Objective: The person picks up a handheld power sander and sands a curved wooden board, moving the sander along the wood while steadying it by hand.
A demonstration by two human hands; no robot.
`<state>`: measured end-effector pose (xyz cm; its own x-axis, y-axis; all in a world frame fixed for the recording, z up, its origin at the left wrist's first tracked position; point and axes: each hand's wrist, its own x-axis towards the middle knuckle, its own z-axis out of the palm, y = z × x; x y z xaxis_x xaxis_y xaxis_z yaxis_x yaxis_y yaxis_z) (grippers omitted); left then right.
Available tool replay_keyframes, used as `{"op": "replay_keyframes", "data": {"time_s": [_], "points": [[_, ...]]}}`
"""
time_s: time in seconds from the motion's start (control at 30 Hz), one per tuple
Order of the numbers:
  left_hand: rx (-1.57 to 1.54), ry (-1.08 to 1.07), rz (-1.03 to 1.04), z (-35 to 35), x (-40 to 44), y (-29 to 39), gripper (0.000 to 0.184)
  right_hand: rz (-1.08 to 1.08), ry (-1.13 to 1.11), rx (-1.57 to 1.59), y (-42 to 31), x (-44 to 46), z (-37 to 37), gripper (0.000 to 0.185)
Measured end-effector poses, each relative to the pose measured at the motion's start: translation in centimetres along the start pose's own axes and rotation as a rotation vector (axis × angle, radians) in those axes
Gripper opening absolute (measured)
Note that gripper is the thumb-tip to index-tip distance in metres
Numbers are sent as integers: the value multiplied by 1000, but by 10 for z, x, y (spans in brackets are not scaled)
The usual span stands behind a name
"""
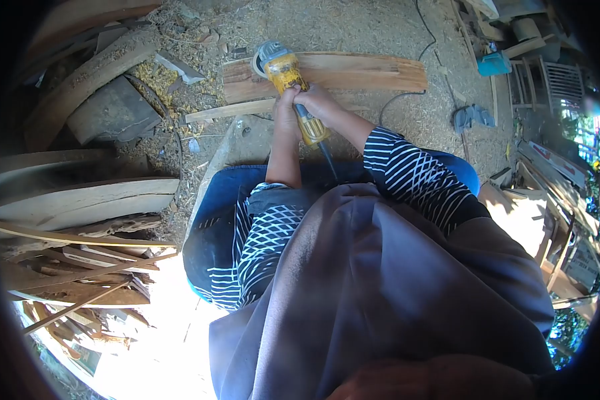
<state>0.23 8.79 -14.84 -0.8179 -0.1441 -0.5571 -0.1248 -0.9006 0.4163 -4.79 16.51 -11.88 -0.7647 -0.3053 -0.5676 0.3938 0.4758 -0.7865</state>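
Observation:
Both my hands are wrapped round the yellow body of an angle grinder [283, 70], which points away from me. My left hand [287, 110] grips it from the left side, and my right hand [319, 103] closes on it from the right, the two touching. The grinder's grey head and round disc rest at the left part of a wooden plank [360, 71] on the ground. Its dark cable runs from the rear end back toward my lap. A thinner wood strip [237, 110] lies on the near side of the plank.
Curved timber pieces [87, 203] and scrap wood are piled on the left, with sawdust around them. A cable crosses the ground beyond the plank. Sandals [473, 118], a teal object [494, 64] and more wood scraps [563, 220] are on the right.

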Motion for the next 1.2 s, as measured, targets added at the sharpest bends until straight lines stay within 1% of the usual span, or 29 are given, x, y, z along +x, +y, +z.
{"op": "replay_keyframes", "data": {"time_s": [0.07,0.13,0.23,0.37,0.43,0.67,0.73,0.87,0.93,1.2], "points": [[6,-6,1,2,-2,0,39,5,-2,-24,5,4,-1,39],[13,-13,0,4,-3,0,39,-8,35,21,13,8,0,39],[31,-23,7,6,-3,-1,39,-7,14,61,3,-1,-3,41],[38,-26,-19,11,-5,-1,40,-28,35,89,9,3,-6,40],[54,-19,-27,13,-5,-2,40,11,-18,94,10,3,-9,35],[78,-55,-45,11,3,-10,40,-2,0,135,13,1,-15,34],[86,-58,-48,12,5,-13,40,25,28,75,13,0,-18,35],[104,-55,-81,17,6,-17,40,37,47,111,17,-1,-23,35],[108,-60,-93,21,6,-18,41,17,108,151,21,0,-26,41],[134,-78,-124,34,8,-32,42,35,140,190,23,-6,-45,40]]}}
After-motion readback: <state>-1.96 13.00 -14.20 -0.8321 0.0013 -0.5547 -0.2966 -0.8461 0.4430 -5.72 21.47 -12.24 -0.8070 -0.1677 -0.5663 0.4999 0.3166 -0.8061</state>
